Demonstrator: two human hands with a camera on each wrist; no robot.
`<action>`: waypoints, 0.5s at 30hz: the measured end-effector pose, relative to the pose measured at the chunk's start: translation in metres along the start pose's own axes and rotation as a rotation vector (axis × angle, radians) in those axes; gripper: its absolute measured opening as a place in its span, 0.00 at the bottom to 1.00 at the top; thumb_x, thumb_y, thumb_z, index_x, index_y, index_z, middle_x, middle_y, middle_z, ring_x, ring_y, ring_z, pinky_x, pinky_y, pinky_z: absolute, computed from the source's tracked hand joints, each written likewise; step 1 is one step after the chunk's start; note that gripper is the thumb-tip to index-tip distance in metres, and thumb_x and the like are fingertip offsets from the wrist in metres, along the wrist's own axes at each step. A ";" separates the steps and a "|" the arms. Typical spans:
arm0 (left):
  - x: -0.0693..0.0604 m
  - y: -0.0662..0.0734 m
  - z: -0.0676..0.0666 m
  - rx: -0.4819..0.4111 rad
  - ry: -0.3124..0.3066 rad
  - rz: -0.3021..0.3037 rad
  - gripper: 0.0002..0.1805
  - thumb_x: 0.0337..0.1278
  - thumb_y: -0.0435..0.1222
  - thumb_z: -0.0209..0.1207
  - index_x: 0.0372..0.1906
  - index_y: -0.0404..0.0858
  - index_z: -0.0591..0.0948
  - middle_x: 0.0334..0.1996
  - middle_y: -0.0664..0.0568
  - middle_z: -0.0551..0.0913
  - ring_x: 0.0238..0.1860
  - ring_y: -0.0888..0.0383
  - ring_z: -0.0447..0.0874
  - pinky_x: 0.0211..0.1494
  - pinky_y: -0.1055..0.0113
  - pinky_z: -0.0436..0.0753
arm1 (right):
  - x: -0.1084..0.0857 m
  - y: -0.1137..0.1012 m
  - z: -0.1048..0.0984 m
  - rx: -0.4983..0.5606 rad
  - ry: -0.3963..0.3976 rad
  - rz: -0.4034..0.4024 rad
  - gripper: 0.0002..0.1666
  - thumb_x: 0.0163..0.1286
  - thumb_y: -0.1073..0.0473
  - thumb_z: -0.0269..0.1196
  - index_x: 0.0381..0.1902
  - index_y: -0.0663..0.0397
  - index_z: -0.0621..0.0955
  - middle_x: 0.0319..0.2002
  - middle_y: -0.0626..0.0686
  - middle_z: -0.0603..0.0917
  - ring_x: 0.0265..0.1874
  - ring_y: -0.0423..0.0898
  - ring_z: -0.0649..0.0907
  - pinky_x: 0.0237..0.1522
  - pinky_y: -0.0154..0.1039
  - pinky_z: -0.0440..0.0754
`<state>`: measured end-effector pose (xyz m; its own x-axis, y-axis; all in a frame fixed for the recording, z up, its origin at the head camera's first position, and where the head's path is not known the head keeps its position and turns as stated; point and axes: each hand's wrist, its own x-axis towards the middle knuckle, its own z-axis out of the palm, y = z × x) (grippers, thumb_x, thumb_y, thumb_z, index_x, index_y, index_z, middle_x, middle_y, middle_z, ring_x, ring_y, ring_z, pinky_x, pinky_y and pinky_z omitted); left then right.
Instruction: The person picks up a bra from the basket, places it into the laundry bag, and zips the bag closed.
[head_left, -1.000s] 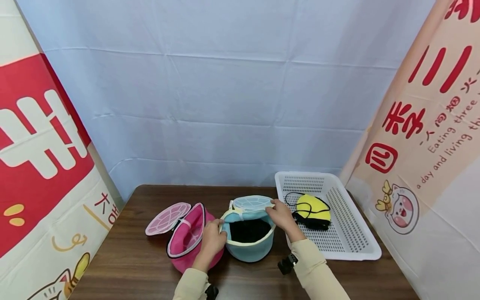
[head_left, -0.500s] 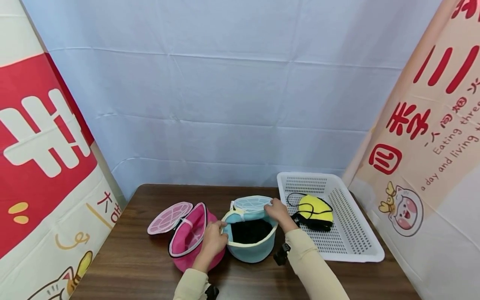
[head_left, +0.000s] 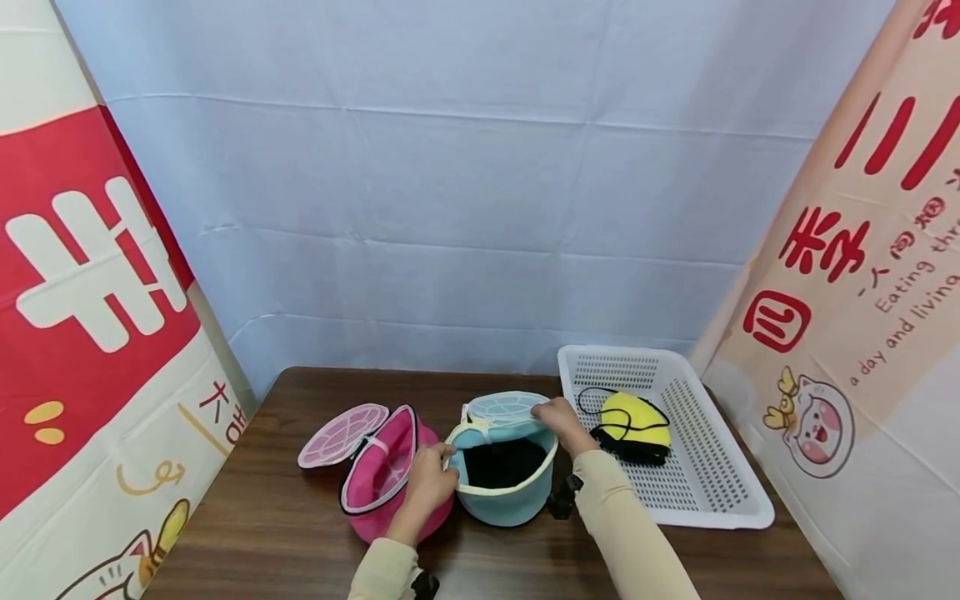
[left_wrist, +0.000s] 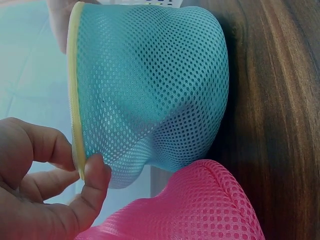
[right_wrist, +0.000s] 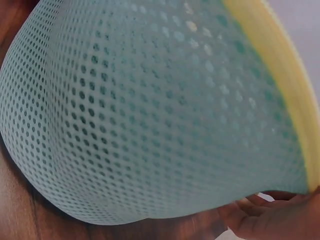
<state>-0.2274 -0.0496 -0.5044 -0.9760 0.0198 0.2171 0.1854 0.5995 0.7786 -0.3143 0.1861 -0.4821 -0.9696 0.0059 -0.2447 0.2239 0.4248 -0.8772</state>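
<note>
A blue mesh laundry bag [head_left: 504, 506] with a yellow zip rim stands upright on the table, its round lid [head_left: 506, 408] folded back. Something black [head_left: 504, 463] lies inside it. My left hand [head_left: 429, 482] pinches the yellow rim on the left side between thumb and fingers, as the left wrist view shows closely. On the far right side, my right hand [head_left: 561, 423] grips the rim near the lid; in the right wrist view its fingers are partly hidden by the mesh. A pink mesh laundry bag [head_left: 365, 523], lid flipped open to the left, sits beside my left hand.
A white perforated basket [head_left: 720, 508] stands at the right of the brown table [head_left: 247, 517]. In it lies a yellow and black bundle [head_left: 635, 427] with a black cord. Cloth curtains [head_left: 450, 183] enclose the table's back and sides.
Both hands keep their hold on the blue bag's rim. My right wrist and forearm have turned slightly. The whole head view has shifted a little.
</note>
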 end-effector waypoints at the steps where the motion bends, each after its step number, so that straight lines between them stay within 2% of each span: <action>1: 0.000 0.000 0.000 0.000 0.002 0.002 0.15 0.36 0.22 0.58 0.38 0.27 0.82 0.31 0.43 0.75 0.32 0.52 0.70 0.35 0.59 0.72 | -0.001 0.000 0.000 0.007 -0.005 0.005 0.13 0.65 0.63 0.51 0.38 0.72 0.72 0.44 0.68 0.72 0.33 0.53 0.70 0.32 0.43 0.69; 3: -0.001 0.000 0.000 -0.002 0.000 0.002 0.15 0.36 0.22 0.59 0.38 0.27 0.82 0.30 0.43 0.75 0.32 0.53 0.70 0.35 0.60 0.72 | -0.001 0.000 -0.002 -0.003 -0.008 -0.017 0.14 0.67 0.62 0.50 0.40 0.72 0.74 0.45 0.68 0.72 0.36 0.54 0.72 0.34 0.44 0.72; 5: -0.001 0.001 0.001 0.001 -0.005 0.000 0.15 0.37 0.22 0.59 0.38 0.28 0.82 0.31 0.44 0.75 0.32 0.53 0.70 0.35 0.60 0.73 | -0.002 0.001 -0.005 -0.022 -0.003 -0.043 0.17 0.70 0.61 0.49 0.45 0.73 0.75 0.49 0.71 0.72 0.43 0.58 0.74 0.41 0.47 0.74; 8: -0.001 0.000 0.002 0.005 -0.013 0.000 0.16 0.37 0.22 0.59 0.38 0.28 0.82 0.30 0.45 0.74 0.31 0.53 0.70 0.34 0.61 0.73 | -0.002 0.001 -0.008 -0.057 0.036 -0.090 0.22 0.72 0.60 0.49 0.55 0.75 0.72 0.56 0.71 0.70 0.55 0.63 0.70 0.49 0.53 0.72; 11: -0.002 0.000 0.003 0.010 -0.012 -0.009 0.15 0.37 0.22 0.60 0.38 0.28 0.82 0.30 0.45 0.74 0.31 0.53 0.70 0.34 0.61 0.73 | 0.000 0.003 -0.010 -0.056 0.074 -0.113 0.21 0.72 0.60 0.50 0.55 0.72 0.74 0.56 0.69 0.72 0.56 0.62 0.70 0.49 0.53 0.71; 15: -0.002 0.000 0.002 0.006 -0.008 -0.014 0.15 0.37 0.22 0.60 0.38 0.29 0.82 0.30 0.46 0.74 0.31 0.53 0.70 0.34 0.61 0.73 | 0.002 0.005 -0.009 -0.008 0.136 -0.116 0.17 0.69 0.61 0.55 0.50 0.68 0.79 0.50 0.65 0.77 0.52 0.60 0.74 0.45 0.51 0.74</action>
<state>-0.2256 -0.0480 -0.5059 -0.9794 0.0180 0.2012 0.1710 0.6043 0.7782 -0.3161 0.1962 -0.4831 -0.9934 0.0792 -0.0833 0.1097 0.4365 -0.8930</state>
